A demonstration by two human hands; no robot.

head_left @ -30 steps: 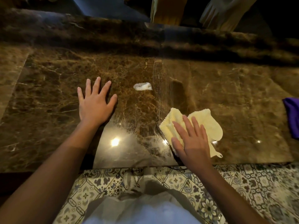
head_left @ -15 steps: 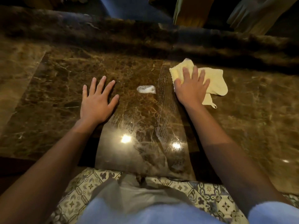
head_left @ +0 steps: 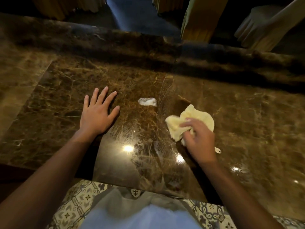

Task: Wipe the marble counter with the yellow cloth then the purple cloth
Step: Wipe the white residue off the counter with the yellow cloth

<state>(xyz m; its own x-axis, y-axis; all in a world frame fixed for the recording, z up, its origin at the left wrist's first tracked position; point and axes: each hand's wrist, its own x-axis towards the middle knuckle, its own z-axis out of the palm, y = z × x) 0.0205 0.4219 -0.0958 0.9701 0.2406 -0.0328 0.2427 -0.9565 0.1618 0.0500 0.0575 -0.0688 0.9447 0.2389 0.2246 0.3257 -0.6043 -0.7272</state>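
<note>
The brown marble counter [head_left: 247, 113] fills the view. My right hand [head_left: 198, 138] grips the yellow cloth [head_left: 196, 118], bunched up on the counter right of centre, with its small loop sticking out by my wrist. My left hand [head_left: 97, 113] lies flat on the marble with fingers spread, holding nothing. A small patch of white foam [head_left: 147, 101] sits on the counter between the two hands. Faint wet streaks run down the marble just left of the cloth. The purple cloth is out of view.
A raised dark marble ledge [head_left: 148, 45] runs along the counter's far side. Beyond it stand draped pale furniture pieces [head_left: 257, 28]. Patterned floor tiles [head_left: 79, 200] show below the counter's near edge. Ceiling lights reflect on the wet marble.
My right hand has pulled the yellow cloth back from the far side of the counter towards me and bunched it up. The left hand has stayed flat in place.
</note>
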